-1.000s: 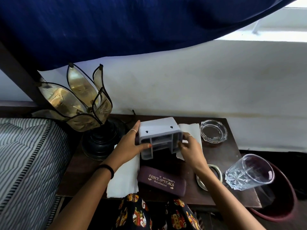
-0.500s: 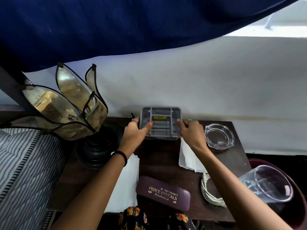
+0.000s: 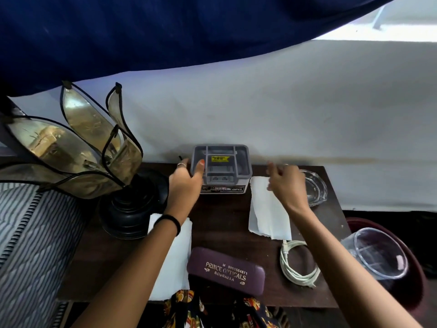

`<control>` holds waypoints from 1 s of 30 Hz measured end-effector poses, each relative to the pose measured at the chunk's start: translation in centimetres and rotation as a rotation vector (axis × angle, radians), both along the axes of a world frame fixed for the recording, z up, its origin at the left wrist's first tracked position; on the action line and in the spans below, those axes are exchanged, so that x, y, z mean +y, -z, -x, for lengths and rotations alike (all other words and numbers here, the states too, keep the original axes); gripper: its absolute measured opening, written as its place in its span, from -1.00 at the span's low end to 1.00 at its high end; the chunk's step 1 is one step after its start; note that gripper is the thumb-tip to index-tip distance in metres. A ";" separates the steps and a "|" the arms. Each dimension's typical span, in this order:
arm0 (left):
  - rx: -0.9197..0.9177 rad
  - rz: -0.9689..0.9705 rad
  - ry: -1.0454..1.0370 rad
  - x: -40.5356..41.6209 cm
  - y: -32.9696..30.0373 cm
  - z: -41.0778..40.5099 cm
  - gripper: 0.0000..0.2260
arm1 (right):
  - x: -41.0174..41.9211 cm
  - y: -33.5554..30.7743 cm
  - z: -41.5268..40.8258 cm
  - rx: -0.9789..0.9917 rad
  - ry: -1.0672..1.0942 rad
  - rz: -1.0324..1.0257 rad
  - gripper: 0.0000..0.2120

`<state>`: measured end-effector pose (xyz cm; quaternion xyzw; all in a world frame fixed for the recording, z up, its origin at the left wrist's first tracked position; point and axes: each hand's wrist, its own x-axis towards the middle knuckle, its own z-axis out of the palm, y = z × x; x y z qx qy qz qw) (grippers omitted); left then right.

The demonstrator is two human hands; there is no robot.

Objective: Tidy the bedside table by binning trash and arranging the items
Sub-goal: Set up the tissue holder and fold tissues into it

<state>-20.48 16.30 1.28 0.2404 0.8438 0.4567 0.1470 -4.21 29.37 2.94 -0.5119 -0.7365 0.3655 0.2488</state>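
Observation:
A grey plastic organiser point(image 3: 222, 168) with compartments and a yellow price sticker stands upright at the back of the dark wooden bedside table point(image 3: 220, 223), against the wall. My left hand point(image 3: 186, 183) grips its left side, thumb on the rim. My right hand point(image 3: 287, 183) hovers off its right side, fingers loosely apart, holding nothing, above a white paper sheet point(image 3: 268, 209). Another white paper point(image 3: 175, 254) lies under my left forearm. A maroon spectacle case point(image 3: 225, 271) lies at the front. A coiled white cable point(image 3: 298, 263) rests to its right.
A leaf-shaped lamp point(image 3: 78, 143) on a black base fills the table's left. A glass ashtray point(image 3: 314, 188) sits at the back right. A clear glass tumbler point(image 3: 376, 252) lies tilted over a maroon bin point(image 3: 416, 275) beside the table. Striped bedding point(image 3: 30, 245) borders the left.
Both hands turned the organiser upright and carried it from mid-table to the back by the wall. My right hand has now let go and drawn away to the right.

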 end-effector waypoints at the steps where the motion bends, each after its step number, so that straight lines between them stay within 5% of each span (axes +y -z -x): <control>1: 0.068 -0.049 -0.078 -0.3 -0.5 -1.0 -0.62 | -0.2 0.0 -1.3 -0.027 0.018 -0.038 -0.56; 4: 0.245 -0.159 -0.172 -1.4 -1.5 -4.9 -0.84 | -1.2 0.6 -4.8 -0.172 0.022 -0.003 -0.63; 6: 0.152 -0.121 -0.021 -1.4 -1.2 -7.1 -0.95 | -1.9 1.6 -6.1 -0.273 0.006 0.062 -0.64; 11: -0.106 0.171 0.261 0.7 0.8 -11.1 -0.73 | -3.6 3.1 -6.3 -0.358 0.012 0.172 -0.91; 16: -0.216 0.276 0.289 2.1 1.3 -12.7 -0.66 | -3.5 3.5 -4.8 -0.321 0.116 0.227 -0.73; 26: -0.283 0.187 0.213 2.5 0.6 -12.4 -0.68 | -3.6 0.7 -4.3 -0.025 0.247 0.276 -0.78; 30: -0.484 -0.008 0.145 2.2 -0.9 -12.4 -0.59 | -4.9 -2.5 -6.0 0.198 0.163 0.237 -0.89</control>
